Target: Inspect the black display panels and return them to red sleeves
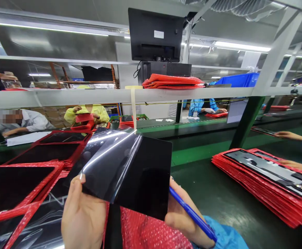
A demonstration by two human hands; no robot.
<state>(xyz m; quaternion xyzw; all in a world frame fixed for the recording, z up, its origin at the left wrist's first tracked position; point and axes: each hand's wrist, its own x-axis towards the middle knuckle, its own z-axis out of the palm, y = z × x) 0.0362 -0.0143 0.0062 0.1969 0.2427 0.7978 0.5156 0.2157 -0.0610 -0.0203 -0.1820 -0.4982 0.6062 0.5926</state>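
In front of me is a flat black screen panel (151,173), raised and tilted above the work surface. My right hand (185,214) grips its right edge and also holds a blue pen (192,214) slanting down toward the blue sleeve. A clear film (109,155) lies folded back over the panel's left part, with a bright crease across it. My left hand (84,214) pinches the film's lower left corner between thumb and fingers. Below the panel is red bubble wrap (145,228).
Black panels (18,186) in red bubble-wrap sleeves are piled at left. A stack of red sleeves (254,186) with a panel on top stands at right, near another person's hand (298,166). A roll of tape (133,88) hangs on the white rail (88,97), below a monitor (156,34).
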